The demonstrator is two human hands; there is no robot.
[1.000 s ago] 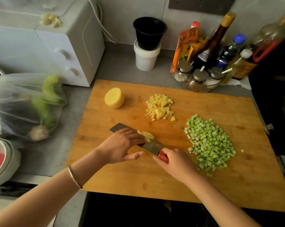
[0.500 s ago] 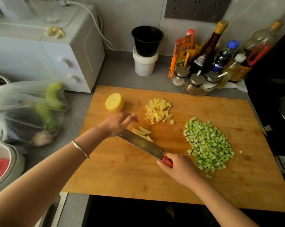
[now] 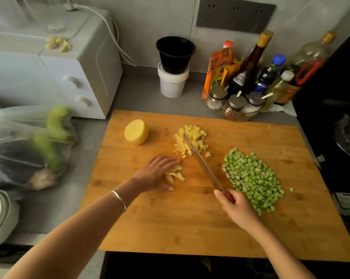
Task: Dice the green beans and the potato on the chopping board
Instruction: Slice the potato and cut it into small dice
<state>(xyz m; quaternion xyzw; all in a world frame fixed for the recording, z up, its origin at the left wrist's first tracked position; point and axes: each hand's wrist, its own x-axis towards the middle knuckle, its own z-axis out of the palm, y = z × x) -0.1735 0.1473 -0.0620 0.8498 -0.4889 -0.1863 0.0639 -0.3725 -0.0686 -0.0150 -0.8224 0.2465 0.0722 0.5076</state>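
Note:
On the wooden chopping board [image 3: 190,222] lies a pile of diced green beans [image 3: 252,178] at the right. A heap of diced potato [image 3: 192,140] sits near the far middle, and a peeled potato chunk [image 3: 136,131] stands at the far left. Several potato strips [image 3: 175,174] lie mid-board under the straight fingers of my left hand [image 3: 154,174], which rests on them. My right hand [image 3: 237,208] grips the red handle of a knife [image 3: 202,162]; its blade stands on edge and points away into the potato dice.
A white microwave [image 3: 55,63] stands at the back left, and a plastic bag of vegetables [image 3: 29,146] lies beside the board. Stacked black and white tubs [image 3: 174,67] and a cluster of bottles and spice jars [image 3: 248,83] line the back wall. A dark stove [image 3: 339,137] is at the right.
The knife has swung from flat across the board's middle to edge-down, its tip now in the potato dice. My left hand moved back from near the potato chunk onto the strips.

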